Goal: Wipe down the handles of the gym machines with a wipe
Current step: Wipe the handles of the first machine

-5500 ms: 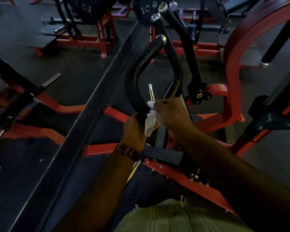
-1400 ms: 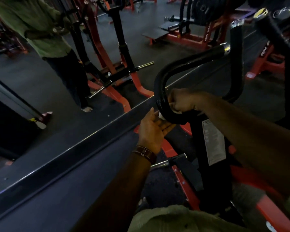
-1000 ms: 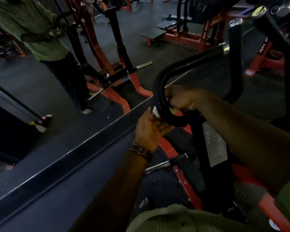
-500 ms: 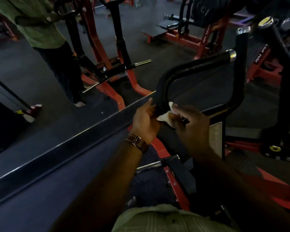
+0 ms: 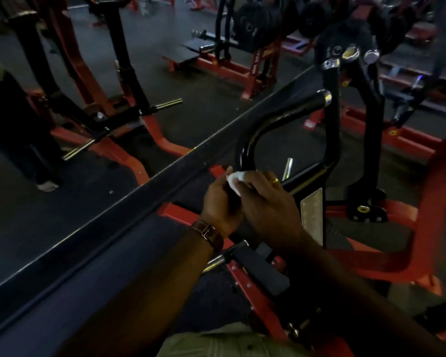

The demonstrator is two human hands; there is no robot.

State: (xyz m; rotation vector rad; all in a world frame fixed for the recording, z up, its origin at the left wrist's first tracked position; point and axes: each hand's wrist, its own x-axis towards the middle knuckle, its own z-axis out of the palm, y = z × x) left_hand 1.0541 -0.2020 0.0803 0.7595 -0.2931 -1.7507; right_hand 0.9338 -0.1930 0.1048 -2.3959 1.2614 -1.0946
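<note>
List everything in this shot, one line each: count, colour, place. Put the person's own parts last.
handle: one, black curved bar with a chrome end cap, centre, rising from the hands.
wipe: one, white, crumpled between both hands at the handle's base.
label: one, pale, on the black upright right of the hands.
machine frame: one, red, low on the right.
weight plates: several, black, top centre.
mirror ledge: one, dark, diagonal across the left.
watch: one, brown strap, left wrist.
ring: one, gold, right hand.
left hand: grips the handle's base.
right hand: holds the wipe against the handle.
</note>
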